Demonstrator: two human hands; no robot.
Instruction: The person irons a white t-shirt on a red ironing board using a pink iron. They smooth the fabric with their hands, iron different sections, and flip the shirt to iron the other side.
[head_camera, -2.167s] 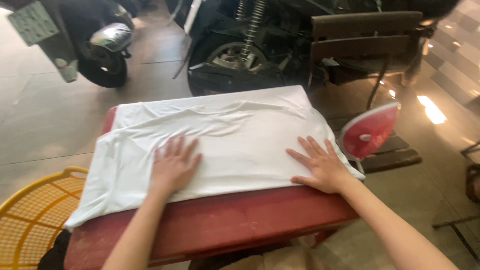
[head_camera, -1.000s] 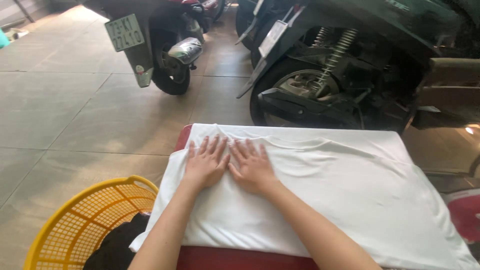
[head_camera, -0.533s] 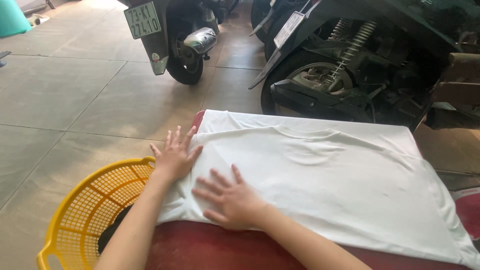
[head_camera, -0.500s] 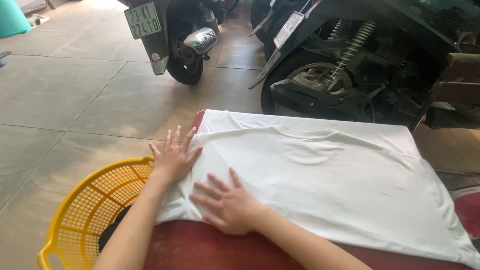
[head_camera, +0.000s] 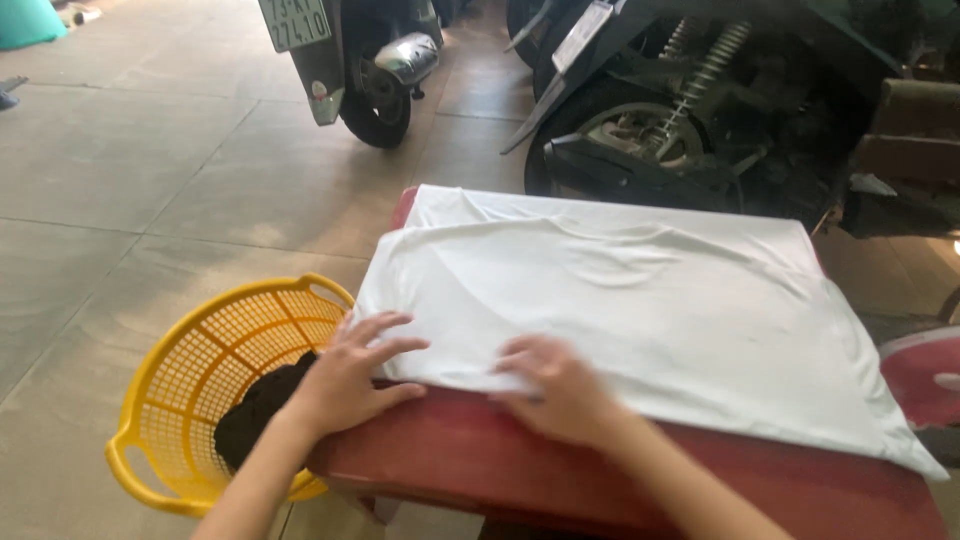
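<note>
Both hands flat, gripping nothing: left hand (head_camera: 350, 375) & right hand (head_camera: 560, 390) on white shirt (head_camera: 640, 310) at worktop (head_camera: 520, 470) near-left edge; press evenly, sweep outward w/o bunching.

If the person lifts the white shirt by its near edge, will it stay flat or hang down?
The white shirt would probably hang limp: it shows soft wrinkles and its right corner droops over the red board. It looks thin, so likely light. Pushed by the left hand or right hand, it may bunch rather than slide.
</note>
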